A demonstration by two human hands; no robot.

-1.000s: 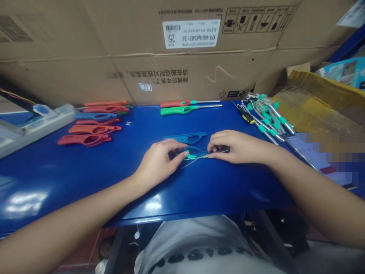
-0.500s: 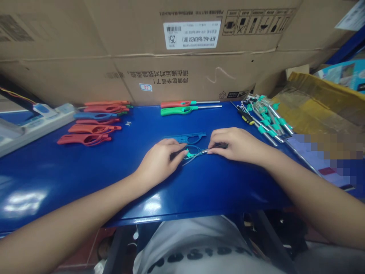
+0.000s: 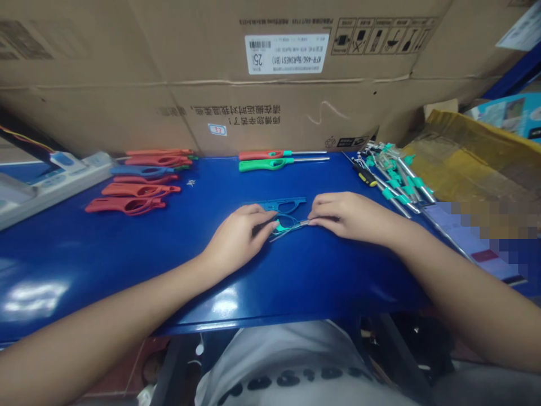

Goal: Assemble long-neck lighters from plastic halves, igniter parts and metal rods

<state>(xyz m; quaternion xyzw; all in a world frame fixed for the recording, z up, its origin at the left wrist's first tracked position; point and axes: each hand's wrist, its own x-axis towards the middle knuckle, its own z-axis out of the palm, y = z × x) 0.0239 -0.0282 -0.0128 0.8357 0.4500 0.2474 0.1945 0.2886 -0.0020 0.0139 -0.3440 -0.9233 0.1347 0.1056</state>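
Lighter insert (image 3: 287, 226), teal and steel with a thin wire loop, lies crosswise on the bench (image 3: 203, 282), long axis left to right, teal end nearer the left hand (image 3: 236, 237). That hand's fingers close over it, hiding its far end; the right hand (image 3: 353, 217) pinches the steel end. Blue lighter shell (image 3: 279, 204) lies just beyond.

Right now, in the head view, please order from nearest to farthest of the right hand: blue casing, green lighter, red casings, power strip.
1. Blue casing, left of the right hand
2. Green lighter, far table edge
3. Red casings, left side
4. Power strip, far left
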